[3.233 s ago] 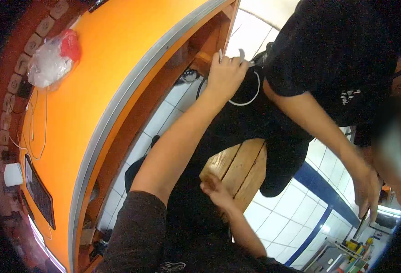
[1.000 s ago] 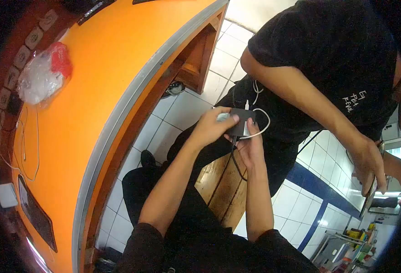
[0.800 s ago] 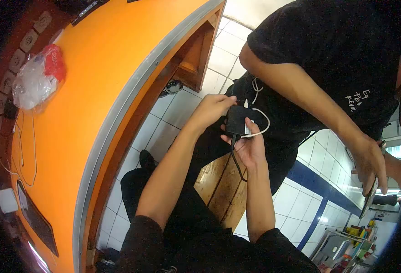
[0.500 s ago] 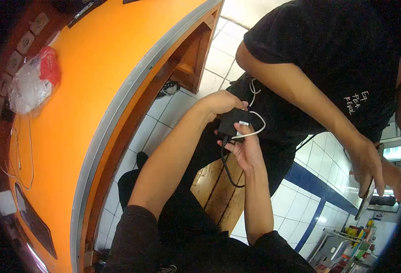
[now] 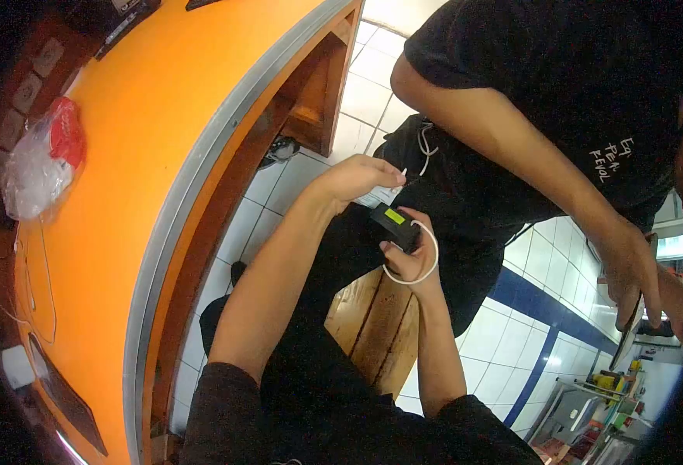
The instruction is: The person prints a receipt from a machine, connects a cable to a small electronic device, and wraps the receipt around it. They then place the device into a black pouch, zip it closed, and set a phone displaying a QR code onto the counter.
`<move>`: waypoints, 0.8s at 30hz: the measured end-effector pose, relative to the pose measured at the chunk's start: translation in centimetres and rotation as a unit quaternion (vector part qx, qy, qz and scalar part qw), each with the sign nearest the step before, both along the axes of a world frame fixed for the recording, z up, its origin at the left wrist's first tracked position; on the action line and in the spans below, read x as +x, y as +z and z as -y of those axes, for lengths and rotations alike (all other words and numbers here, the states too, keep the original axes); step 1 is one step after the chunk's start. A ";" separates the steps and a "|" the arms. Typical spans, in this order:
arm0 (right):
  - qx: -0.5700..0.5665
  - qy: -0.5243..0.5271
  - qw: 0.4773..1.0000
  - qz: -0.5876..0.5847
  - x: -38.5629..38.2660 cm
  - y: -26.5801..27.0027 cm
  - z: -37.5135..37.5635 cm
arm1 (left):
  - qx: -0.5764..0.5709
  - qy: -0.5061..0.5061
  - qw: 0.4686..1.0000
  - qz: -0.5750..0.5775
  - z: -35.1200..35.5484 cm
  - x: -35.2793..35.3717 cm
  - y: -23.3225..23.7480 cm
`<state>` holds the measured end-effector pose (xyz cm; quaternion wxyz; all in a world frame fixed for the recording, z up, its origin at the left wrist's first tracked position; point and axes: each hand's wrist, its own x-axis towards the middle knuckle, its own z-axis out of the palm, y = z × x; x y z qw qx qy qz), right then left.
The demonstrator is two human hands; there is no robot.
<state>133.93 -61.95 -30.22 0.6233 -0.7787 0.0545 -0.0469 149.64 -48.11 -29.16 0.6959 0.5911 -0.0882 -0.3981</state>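
Observation:
In my right hand is a small black box with a yellow-green label on its upper face. A white cable loops from it round the outside of that hand. Just beyond the box, my left hand is closed, thumb and fingers pinching a small white-tipped piece; its kind I cannot tell. A pale strip with faint marks shows under the left fingers, between that hand and the box. Both hands are above my lap.
An orange table with a grey edge curves along the left, bearing a clear and red plastic bag and a thin cable. Close on the right, a person in a black shirt holds a flat device. A wooden bench shows below.
The box has turned in my right hand, so its yellow-green label now shows. My left hand has come off the box, up and left. The black cable below it is out of sight.

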 end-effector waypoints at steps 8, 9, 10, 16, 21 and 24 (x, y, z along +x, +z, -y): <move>-0.053 -0.067 0.995 0.045 1.0 -2.2 -0.5 | 0.024 -0.010 1.000 0.007 1.0 2.0 0.3; -0.054 -0.066 0.995 0.043 1.0 -2.5 -0.7 | 0.023 -0.009 1.000 0.005 1.2 2.3 0.7; -0.033 -0.080 0.996 0.003 1.0 -2.9 -0.9 | 0.047 -0.021 0.999 -0.009 1.3 2.4 1.2; -0.037 -0.039 0.991 -0.125 0.5 -0.9 -3.3 | 0.229 -0.007 0.958 0.172 3.4 4.6 4.8; -0.057 -0.053 0.995 -0.061 0.1 -1.8 -3.2 | 0.104 0.089 0.986 0.091 4.7 5.5 4.8; -0.027 -0.093 0.995 -0.020 0.9 -0.4 -1.9 | 0.040 0.030 0.998 0.033 2.5 3.9 3.8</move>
